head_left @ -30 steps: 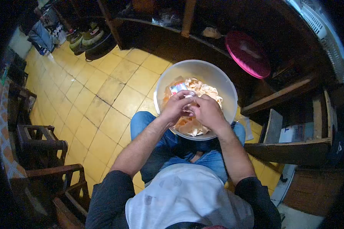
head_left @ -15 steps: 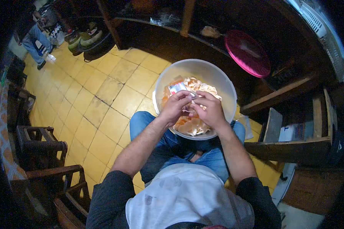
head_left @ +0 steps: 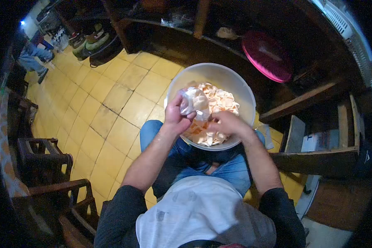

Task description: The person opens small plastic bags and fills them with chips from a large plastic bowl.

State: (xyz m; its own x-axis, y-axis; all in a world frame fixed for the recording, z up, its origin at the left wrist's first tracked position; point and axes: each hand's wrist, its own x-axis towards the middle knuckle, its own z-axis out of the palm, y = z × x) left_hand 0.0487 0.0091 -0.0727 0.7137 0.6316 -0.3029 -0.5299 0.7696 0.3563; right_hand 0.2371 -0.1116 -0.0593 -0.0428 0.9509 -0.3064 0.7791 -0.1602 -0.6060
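A round whitish plastic bucket (head_left: 246, 93) stands between my knees, holding many thin, pale orange crackers (head_left: 223, 99). Over its left side, my left hand (head_left: 177, 115) is closed around a small clear plastic bag (head_left: 195, 101) with something pale inside. My right hand (head_left: 229, 123) is low over the crackers at the right of the bag, its fingers pointing left. Motion blur and the angle hide whether those fingers grip anything.
A pink round lid or tray (head_left: 268, 58) leans by the dark wooden shelf (head_left: 306, 99) at right. Dark wooden chairs (head_left: 45, 151) stand at left on yellow floor tiles (head_left: 111, 99). At the far left is another person's jeans-clad leg (head_left: 31, 62).
My hands, close together over the bucket before, have moved apart. The bag is now upright in my left hand, and my right hand has gone lower toward the crackers. The other person's legs shifted.
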